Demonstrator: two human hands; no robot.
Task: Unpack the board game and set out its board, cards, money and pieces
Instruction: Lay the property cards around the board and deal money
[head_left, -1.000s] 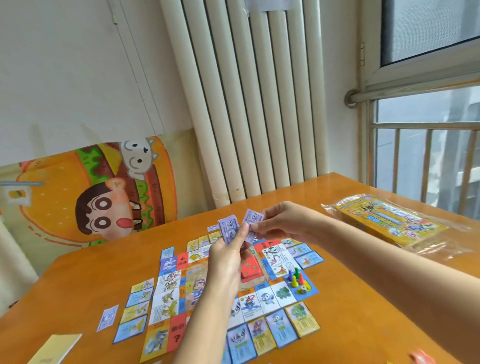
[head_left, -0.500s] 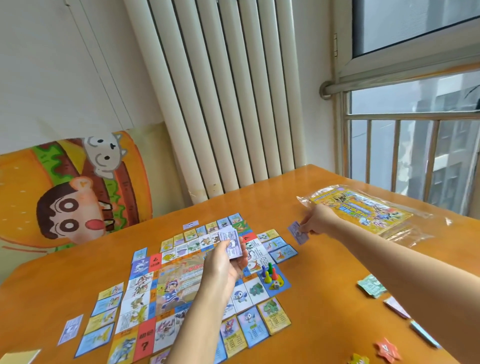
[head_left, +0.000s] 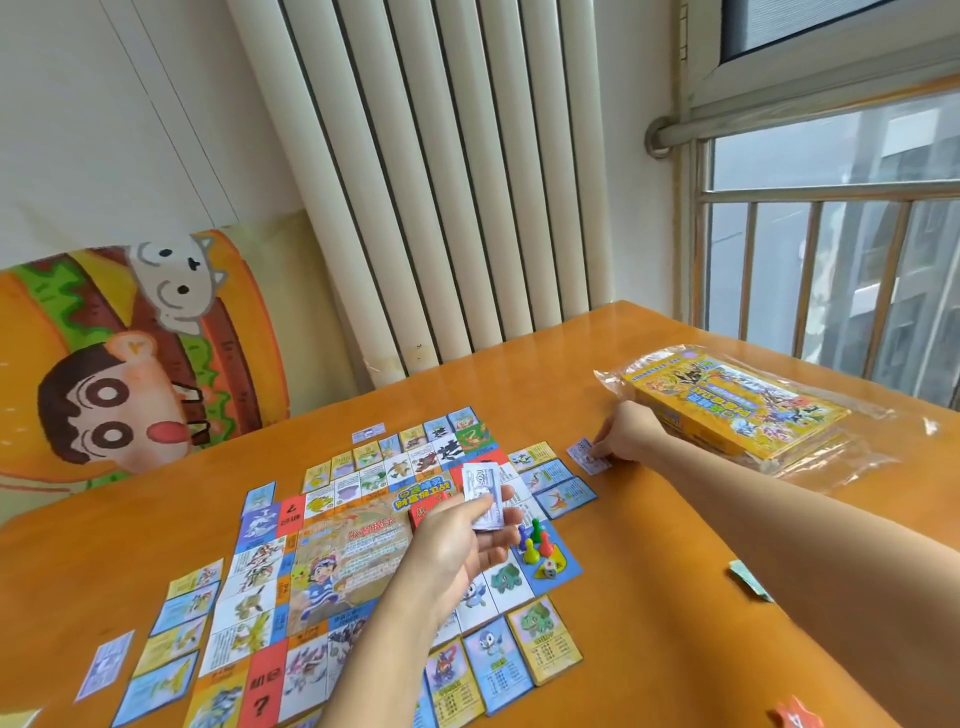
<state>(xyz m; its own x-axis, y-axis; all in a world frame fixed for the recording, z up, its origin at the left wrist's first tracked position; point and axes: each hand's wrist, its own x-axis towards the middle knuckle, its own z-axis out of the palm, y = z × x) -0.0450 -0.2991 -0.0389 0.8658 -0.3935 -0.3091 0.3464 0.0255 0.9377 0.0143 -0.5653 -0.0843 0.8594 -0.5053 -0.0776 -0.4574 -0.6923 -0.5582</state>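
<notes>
Money stack points away — left hand; right hand pinches banknote.

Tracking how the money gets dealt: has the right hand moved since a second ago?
Yes. The right hand left the spot above the board and went right, toward the game box, now holding a purple note on the table.

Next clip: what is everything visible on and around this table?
table: one, orange, foreground
game board: one, multicoloured, table centre
cards: many, blue and yellow, bordering the board
pawns: four, blue, green, yellow, red, board's right corner
die: one, white, beside pawns
game box: one, yellow, clear-wrapped, far right
radiator: one, white, behind table
left hand: one, holds purple note stack above board
right hand: one, pinches single purple note on table beside box
</notes>
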